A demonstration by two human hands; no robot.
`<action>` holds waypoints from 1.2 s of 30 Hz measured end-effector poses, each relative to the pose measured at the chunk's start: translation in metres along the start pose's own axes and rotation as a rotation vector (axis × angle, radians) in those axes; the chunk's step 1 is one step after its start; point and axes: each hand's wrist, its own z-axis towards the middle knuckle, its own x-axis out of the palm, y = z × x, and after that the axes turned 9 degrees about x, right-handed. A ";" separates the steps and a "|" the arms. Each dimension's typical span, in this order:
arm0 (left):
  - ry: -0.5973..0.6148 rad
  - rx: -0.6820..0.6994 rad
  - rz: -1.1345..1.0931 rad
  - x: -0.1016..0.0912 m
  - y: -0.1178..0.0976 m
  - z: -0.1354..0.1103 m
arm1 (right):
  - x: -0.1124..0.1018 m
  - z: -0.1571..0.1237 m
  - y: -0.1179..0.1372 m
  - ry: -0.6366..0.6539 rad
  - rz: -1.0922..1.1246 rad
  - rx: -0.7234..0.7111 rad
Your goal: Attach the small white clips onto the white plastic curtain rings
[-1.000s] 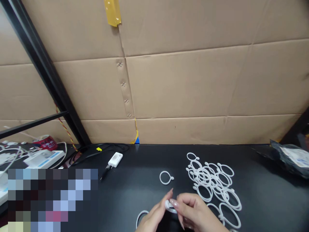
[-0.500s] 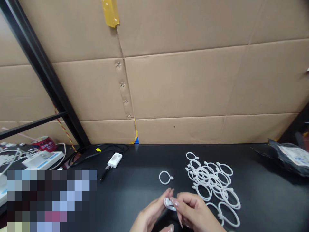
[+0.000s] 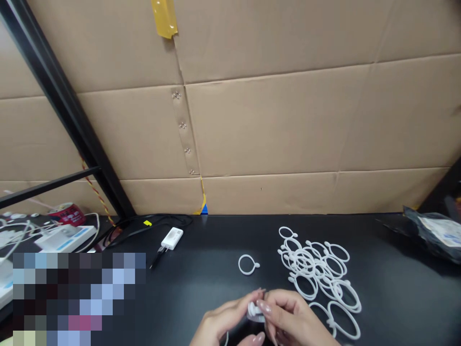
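Note:
Near the bottom middle, my left hand (image 3: 228, 317) and my right hand (image 3: 288, 315) come together around a white knobbed loop (image 3: 252, 310). The right thumb and fingertips pinch its knob end, while the left fingers press against it from the other side. A thin white curve shows under my left hand, perhaps part of the same piece. Just beyond the hands lies a single white ring (image 3: 242, 257) with a small knob on its side. To the right is a loose pile of similar white rings (image 3: 306, 296), several overlapping.
A white adapter with a black plug (image 3: 173, 239) rests at the left, before black cables. Further left are a white power strip (image 3: 84, 236) and a red can (image 3: 72, 214). A black plastic package (image 3: 414, 226) lies far right. Cardboard (image 3: 270, 125) stands behind the black table (image 3: 201, 274).
The white knobbed loop has turned slightly in my fingers, so its knob end shows more. The hands stay close together; the rings on the table keep their places.

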 end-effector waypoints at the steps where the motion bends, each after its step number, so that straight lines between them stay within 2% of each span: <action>1: 0.024 -0.022 0.022 -0.002 -0.003 0.001 | 0.000 0.001 -0.001 0.033 0.047 0.015; 3: 0.032 -0.052 0.033 -0.004 -0.004 0.002 | -0.001 0.002 -0.001 0.075 0.111 0.035; 5: -0.022 -0.073 -0.032 -0.004 -0.002 0.002 | -0.002 0.003 0.000 0.063 0.107 0.044; 8: -0.126 -0.138 -0.250 -0.001 0.003 0.004 | -0.003 -0.001 0.008 -0.053 -0.070 -0.034; 12: -0.253 -0.265 -0.495 0.000 0.000 0.010 | -0.002 -0.012 0.024 -0.272 -0.581 -0.403; 15: -0.312 -0.298 -0.647 0.001 0.000 0.012 | 0.000 -0.019 0.027 -0.342 -0.961 -0.739; 17: -0.293 -0.344 -0.673 0.003 0.002 0.011 | 0.000 -0.022 0.025 -0.382 -1.118 -0.933; 20: -0.220 -0.395 -0.642 0.008 0.006 0.007 | -0.001 -0.026 0.020 -0.428 -1.247 -1.087; 25: -0.116 -0.342 -0.623 0.009 -0.002 0.007 | -0.006 -0.026 0.023 -0.389 -1.501 -1.279; 29: -0.105 -0.311 -0.705 0.005 -0.009 0.014 | -0.006 -0.026 0.030 -0.359 -1.574 -1.321; 36: -0.098 -0.371 -0.838 0.007 0.004 0.012 | -0.004 -0.031 0.035 -0.290 -1.591 -1.265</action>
